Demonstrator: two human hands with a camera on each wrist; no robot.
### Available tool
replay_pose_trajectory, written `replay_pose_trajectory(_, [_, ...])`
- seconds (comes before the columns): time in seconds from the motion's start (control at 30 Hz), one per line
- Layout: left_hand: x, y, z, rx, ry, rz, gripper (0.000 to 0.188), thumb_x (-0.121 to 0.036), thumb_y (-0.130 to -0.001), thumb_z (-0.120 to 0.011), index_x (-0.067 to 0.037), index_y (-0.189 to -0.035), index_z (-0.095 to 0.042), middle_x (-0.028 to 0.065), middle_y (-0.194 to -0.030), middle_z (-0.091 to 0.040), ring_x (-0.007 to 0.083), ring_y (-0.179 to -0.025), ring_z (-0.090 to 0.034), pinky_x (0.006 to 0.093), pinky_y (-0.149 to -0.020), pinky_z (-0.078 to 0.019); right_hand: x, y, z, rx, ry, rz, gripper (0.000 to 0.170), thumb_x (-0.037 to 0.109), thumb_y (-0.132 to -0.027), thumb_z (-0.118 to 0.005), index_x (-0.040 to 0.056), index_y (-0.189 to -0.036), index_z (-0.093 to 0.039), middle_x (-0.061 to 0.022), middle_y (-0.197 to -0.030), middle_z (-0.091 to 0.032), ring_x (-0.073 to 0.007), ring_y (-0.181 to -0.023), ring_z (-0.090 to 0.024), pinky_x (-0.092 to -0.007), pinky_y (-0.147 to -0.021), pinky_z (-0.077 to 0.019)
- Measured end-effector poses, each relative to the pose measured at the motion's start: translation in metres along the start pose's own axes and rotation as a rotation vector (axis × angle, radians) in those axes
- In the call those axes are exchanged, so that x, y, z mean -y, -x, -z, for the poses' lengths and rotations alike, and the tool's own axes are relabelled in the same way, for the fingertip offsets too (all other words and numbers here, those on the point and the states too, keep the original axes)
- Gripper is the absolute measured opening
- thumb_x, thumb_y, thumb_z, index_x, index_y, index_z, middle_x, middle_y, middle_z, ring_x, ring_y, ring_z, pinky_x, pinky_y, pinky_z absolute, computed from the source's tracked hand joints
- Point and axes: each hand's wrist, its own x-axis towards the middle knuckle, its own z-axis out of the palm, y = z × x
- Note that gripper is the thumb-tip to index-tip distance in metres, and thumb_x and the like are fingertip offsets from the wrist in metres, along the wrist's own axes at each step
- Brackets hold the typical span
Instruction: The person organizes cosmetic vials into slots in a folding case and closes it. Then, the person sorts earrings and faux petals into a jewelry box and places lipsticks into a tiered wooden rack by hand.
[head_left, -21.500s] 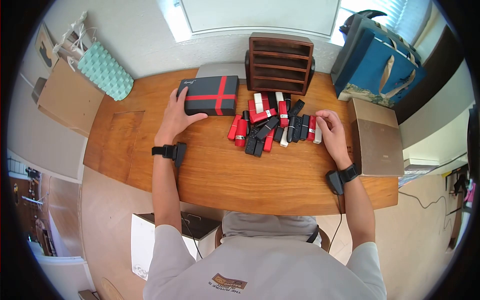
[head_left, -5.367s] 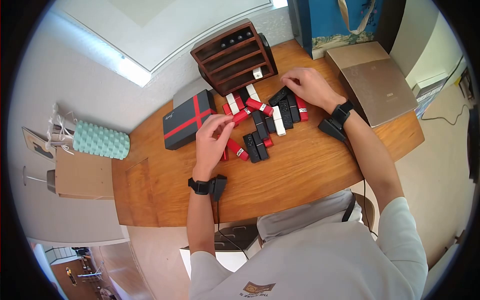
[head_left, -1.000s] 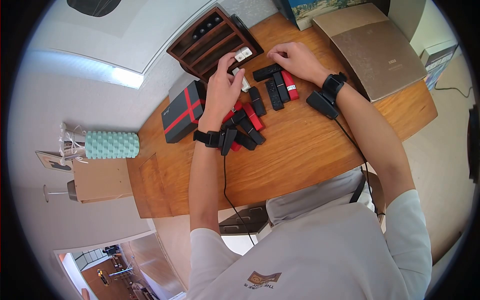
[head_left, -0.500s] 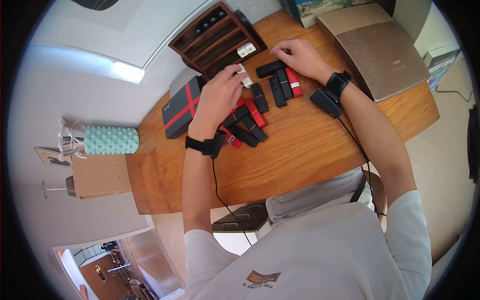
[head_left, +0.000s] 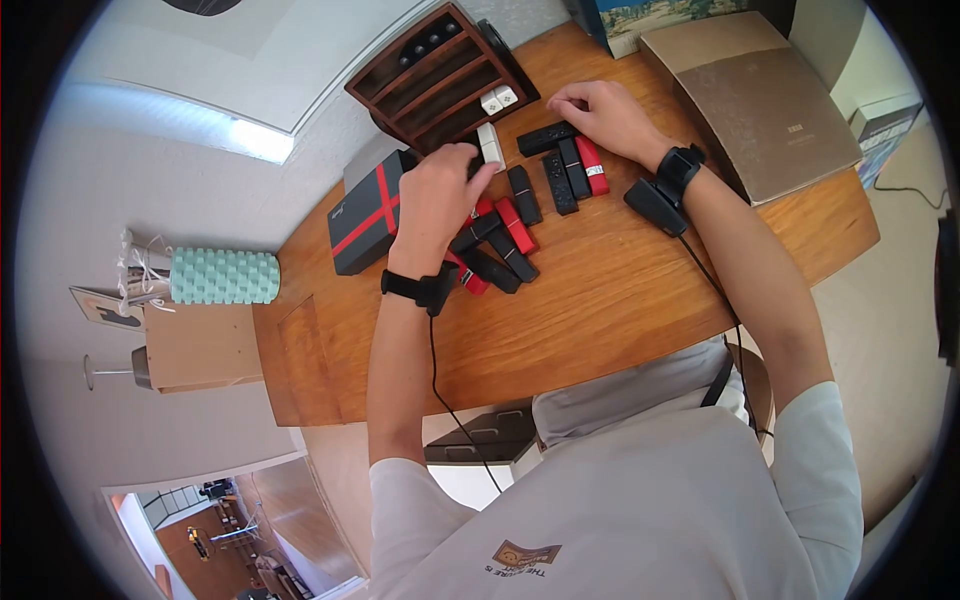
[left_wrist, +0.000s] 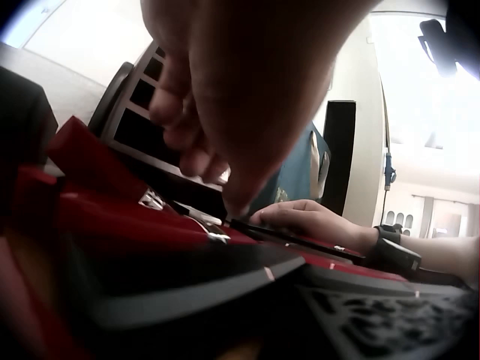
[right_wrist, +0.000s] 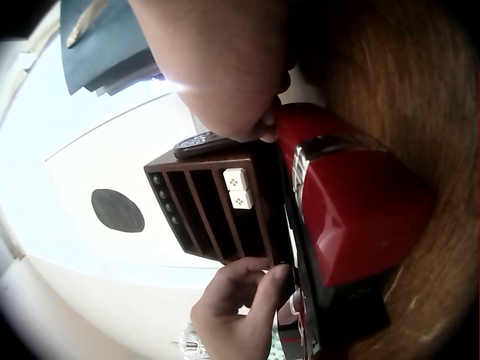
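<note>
In the head view my left hand [head_left: 437, 203] hovers over the lipstick pile, thumb and fingers apart and bent. Its fingertips are close beside a white lipstick tube [head_left: 490, 147] in front of the wooden rack [head_left: 432, 82]. Nothing shows in its grasp in the left wrist view, where the hand [left_wrist: 247, 82] hangs over red and black tubes. My right hand [head_left: 608, 115] rests, loosely curled, next to a black tube [head_left: 544, 138] and a red tube [head_left: 592, 165]. Two white tubes [right_wrist: 238, 189] sit in the rack's bottom row; several black ones [head_left: 430, 44] fill part of its top row.
A black box with red ribbon [head_left: 365, 222] lies left of the pile. Several red and black tubes [head_left: 510, 250] lie loose mid-table. A brown box [head_left: 760, 120] stands at right. A blue bag [head_left: 650, 22] is behind it, and a green textured cylinder [head_left: 225, 276] is far left.
One second ago my left hand was up by the white tubes in the rack; it has since drawn back down to the left. Earlier, the rack held one white tube. The right hand stays put.
</note>
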Motion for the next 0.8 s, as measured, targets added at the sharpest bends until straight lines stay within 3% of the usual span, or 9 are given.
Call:
replay_pose_trajectory(0.07, [0.000, -0.003, 0.001, 0.184, 0.105, 0.424, 0.041, -0.042, -0.094, -0.075, -0.001, -0.090, -0.073, 0.0141, -0.071, -0.070, 0.0323, -0.066, -0.069, 0.0395, -0.062, -0.0536, -0.003, -0.001, -0.004, -0.007, 0.001, 0.021, 0.028, 0.028, -0.098, -0.065, 0.0045, -0.104, -0.079, -0.0165, -0.089, -0.075, -0.0348, -0.083, -0.072, -0.0426, -0.075, -0.0545])
replay_pose_trajectory(0.2, [0.001, -0.008, -0.014, 0.068, 0.102, 0.399, 0.050, -0.050, -0.092, -0.075, 0.000, -0.083, -0.074, 0.0152, -0.063, -0.068, 0.0352, -0.061, -0.068, 0.0408, -0.060, -0.0530, -0.005, -0.001, -0.007, -0.049, -0.031, 0.057, 0.028, 0.029, -0.098, -0.065, 0.0040, -0.103, -0.078, -0.0153, -0.081, -0.072, -0.0349, -0.076, -0.069, -0.0433, -0.071, -0.0521])
replay_pose_trajectory(0.5, [-0.007, -0.014, -0.019, 0.244, 0.106, 0.483, 0.042, -0.042, -0.091, -0.076, 0.001, -0.090, -0.077, 0.0209, -0.074, -0.072, 0.0392, -0.077, -0.073, 0.0437, -0.072, -0.0576, -0.003, -0.001, -0.004, -0.025, -0.012, 0.038, 0.027, 0.029, -0.098, -0.066, 0.0047, -0.101, -0.078, -0.0147, -0.080, -0.071, -0.0342, -0.076, -0.069, -0.0432, -0.070, -0.0515])
replay_pose_trajectory(0.6, [-0.008, -0.009, -0.010, 0.238, 0.111, 0.470, 0.037, -0.036, -0.090, -0.074, 0.001, -0.095, -0.077, 0.0201, -0.073, -0.072, 0.0366, -0.072, -0.073, 0.0415, -0.067, -0.0558, -0.001, -0.001, -0.003, -0.029, -0.014, 0.033, 0.027, 0.029, -0.097, -0.066, 0.0052, -0.102, -0.078, -0.0143, -0.081, -0.072, -0.0340, -0.077, -0.069, -0.0432, -0.071, -0.0524])
replay_pose_trajectory(0.67, [-0.012, -0.006, 0.003, 0.196, 0.235, 0.556, 0.035, -0.032, -0.089, -0.075, 0.002, -0.097, -0.076, 0.0162, -0.067, -0.067, 0.0276, -0.061, -0.068, 0.0366, -0.061, -0.0516, 0.001, 0.000, -0.002, -0.038, -0.022, 0.022, 0.026, 0.028, -0.097, -0.066, 0.0055, -0.102, -0.078, -0.0139, -0.081, -0.073, -0.0339, -0.078, -0.070, -0.0433, -0.072, -0.0528])
replay_pose_trajectory(0.73, [-0.018, -0.001, 0.018, 0.127, 0.258, 0.563, 0.033, -0.030, -0.089, -0.076, 0.002, -0.096, -0.075, 0.0131, -0.064, -0.065, 0.0225, -0.057, -0.064, 0.0343, -0.058, -0.0489, 0.005, 0.000, 0.003, 0.045, 0.009, -0.024, 0.029, 0.028, -0.101, -0.063, 0.0031, -0.107, -0.078, -0.0143, -0.098, -0.078, -0.0295, -0.090, -0.074, -0.0379, -0.081, -0.0561])
replay_pose_trajectory(0.8, [-0.018, 0.000, 0.029, 0.054, 0.277, 0.578, 0.031, -0.027, -0.089, -0.076, 0.002, -0.096, -0.074, 0.0100, -0.061, -0.062, 0.0174, -0.053, -0.059, 0.0320, -0.056, -0.0462, 0.004, 0.000, 0.003, 0.041, 0.008, -0.023, 0.029, 0.028, -0.101, -0.063, 0.0030, -0.107, -0.078, -0.0144, -0.098, -0.078, -0.0295, -0.090, -0.074, -0.0377, -0.081, -0.0561])
